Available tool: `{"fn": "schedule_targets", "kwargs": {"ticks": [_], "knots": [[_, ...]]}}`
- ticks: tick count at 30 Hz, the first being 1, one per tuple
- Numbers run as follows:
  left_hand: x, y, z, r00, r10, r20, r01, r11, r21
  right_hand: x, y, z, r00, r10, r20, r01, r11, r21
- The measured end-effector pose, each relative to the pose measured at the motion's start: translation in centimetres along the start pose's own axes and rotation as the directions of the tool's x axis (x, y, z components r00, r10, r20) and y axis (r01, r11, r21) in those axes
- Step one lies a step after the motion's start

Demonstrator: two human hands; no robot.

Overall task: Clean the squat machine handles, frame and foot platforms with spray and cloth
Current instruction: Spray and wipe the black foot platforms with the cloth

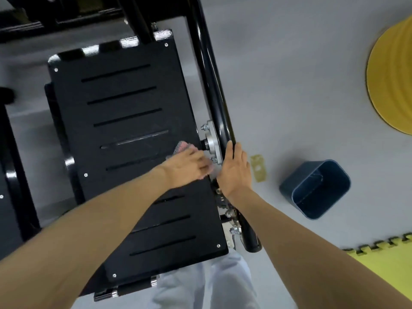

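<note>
- Cloth [181,146] sits bunched under my left hand [189,166], fingers curled on it, mid-picture on the foot platform [124,103]
- Frame tube [214,85] runs up-picture just right of it, my right hand [235,168] resting straight-fingered there

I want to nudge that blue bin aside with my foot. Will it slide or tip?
The blue bin looks nearly empty and thin-walled, so it is probably light and should slide easily on the smooth grey floor. A push near its rim might tip it.
</note>
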State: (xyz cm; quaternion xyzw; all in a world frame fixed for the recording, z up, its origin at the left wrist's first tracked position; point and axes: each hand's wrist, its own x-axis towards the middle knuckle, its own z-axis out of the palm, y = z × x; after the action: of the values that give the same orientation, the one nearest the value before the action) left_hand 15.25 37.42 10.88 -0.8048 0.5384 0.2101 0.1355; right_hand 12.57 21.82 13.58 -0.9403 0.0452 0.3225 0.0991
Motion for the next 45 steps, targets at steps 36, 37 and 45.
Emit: {"fn": "schedule_targets", "kwargs": {"ticks": [36, 37, 45], "knots": [[1.8, -18.5, -0.9, 0.979, -0.192, 0.06, 0.174, 0.957, 0.23, 10.5, -5.0, -7.2, 0.942, 0.29, 0.17, -0.288, 0.957, -0.033], [2.3, -19.4, -1.1, 0.964, -0.259, 0.069, 0.236, 0.943, 0.235, 10.3, -4.9, -7.2, 0.94, 0.291, 0.176, -0.288, 0.957, -0.043], [5.0, -24.5, -2.5, 0.758, -0.627, 0.181, 0.636, 0.771, 0.009, 10.3, -5.0, -7.1, 0.936, 0.293, 0.194, -0.288, 0.956, -0.05]]}}
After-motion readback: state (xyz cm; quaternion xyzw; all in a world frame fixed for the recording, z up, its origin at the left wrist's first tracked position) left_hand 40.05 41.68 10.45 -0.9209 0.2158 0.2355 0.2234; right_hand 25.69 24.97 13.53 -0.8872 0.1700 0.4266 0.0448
